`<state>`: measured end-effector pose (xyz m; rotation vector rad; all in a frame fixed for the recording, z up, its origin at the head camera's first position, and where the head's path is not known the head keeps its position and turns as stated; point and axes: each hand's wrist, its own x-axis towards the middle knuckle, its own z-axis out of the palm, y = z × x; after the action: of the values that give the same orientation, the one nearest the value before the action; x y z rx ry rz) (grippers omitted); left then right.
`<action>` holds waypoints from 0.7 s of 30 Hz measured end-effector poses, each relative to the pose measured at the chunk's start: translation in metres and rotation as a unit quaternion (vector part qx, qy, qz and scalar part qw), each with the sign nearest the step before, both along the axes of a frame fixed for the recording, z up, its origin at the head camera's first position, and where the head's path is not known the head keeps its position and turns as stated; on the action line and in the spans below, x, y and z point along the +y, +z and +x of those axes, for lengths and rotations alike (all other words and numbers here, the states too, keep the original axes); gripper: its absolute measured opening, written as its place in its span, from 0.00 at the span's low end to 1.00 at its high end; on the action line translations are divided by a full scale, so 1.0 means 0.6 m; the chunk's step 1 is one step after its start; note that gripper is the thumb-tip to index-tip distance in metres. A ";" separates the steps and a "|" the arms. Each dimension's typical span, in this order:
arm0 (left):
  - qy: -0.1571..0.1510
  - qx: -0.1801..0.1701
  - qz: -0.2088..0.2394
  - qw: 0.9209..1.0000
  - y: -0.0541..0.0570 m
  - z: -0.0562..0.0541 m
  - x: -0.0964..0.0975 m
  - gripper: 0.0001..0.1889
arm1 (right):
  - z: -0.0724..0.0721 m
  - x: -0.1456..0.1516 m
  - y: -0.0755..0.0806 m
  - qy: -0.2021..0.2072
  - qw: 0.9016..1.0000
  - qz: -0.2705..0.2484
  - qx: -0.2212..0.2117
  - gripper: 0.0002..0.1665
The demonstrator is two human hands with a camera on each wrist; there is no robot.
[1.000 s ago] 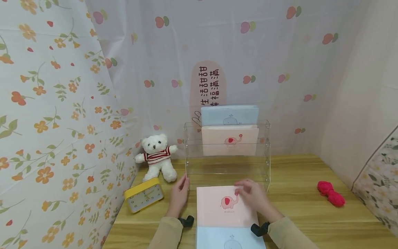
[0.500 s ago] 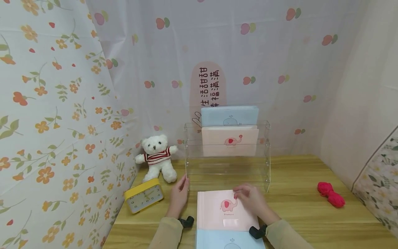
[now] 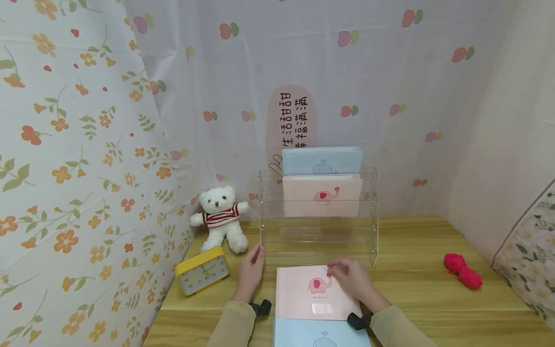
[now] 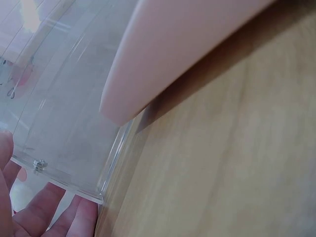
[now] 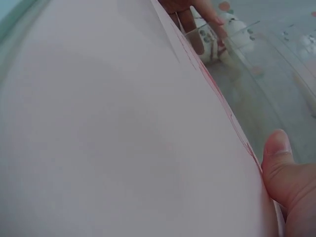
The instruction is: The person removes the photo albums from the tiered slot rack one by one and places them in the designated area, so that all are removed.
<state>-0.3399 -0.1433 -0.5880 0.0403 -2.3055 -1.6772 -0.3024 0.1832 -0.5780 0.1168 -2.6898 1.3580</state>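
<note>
My right hand [image 3: 356, 282] pinches the top right edge of a pink notebook [image 3: 295, 294] with an elephant drawing, thumb on the near face in the right wrist view. Below it in the head view lies a light blue notebook [image 3: 297, 333] with a whale drawing. My left hand [image 3: 250, 272] grips the lower left side of a clear acrylic rack [image 3: 316, 241]; in the left wrist view its fingers [image 4: 42, 210] curl behind the side panel. Higher in the rack stand another pink notebook [image 3: 299, 197] and a blue notebook [image 3: 301, 161]. The rack's lower tiers hold nothing visible.
Left of the rack sit a white teddy bear [image 3: 223, 219] in a striped shirt and a yellow alarm clock [image 3: 202, 271]. A pink yarn bundle [image 3: 463, 271] lies on the wooden table [image 3: 425, 289] at right. Patterned cloth hangs behind and at both sides.
The pink notebook in my right hand has dropped slightly toward me, and a glossy patch now shows on its cover. My right hand shifted slightly with it; my left hand stays on the rack.
</note>
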 end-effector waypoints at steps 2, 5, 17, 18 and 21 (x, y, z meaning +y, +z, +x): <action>0.001 -0.001 -0.002 1.000 0.001 0.001 0.001 0.25 | -0.001 0.002 -0.003 0.000 1.000 0.000 -0.007 0.08; 0.003 -0.006 0.000 1.000 0.002 0.001 0.001 0.25 | 0.000 0.005 -0.003 0.001 1.000 0.006 -0.015 0.08; 0.003 -0.009 0.004 1.000 0.006 0.003 0.002 0.25 | 0.018 0.014 0.034 0.006 0.993 0.113 0.045 0.12; 0.003 -0.009 0.004 1.000 0.006 0.003 0.002 0.25 | 0.019 0.015 0.042 0.008 0.992 0.112 0.050 0.13; 0.002 0.001 0.005 1.000 0.003 0.000 0.001 0.26 | 0.018 0.019 0.068 0.015 0.990 0.101 0.099 0.14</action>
<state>-0.3397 -0.1426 -0.5862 0.0448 -2.2934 -1.6864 -0.2919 0.1946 -0.5372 0.2951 -2.6573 1.0168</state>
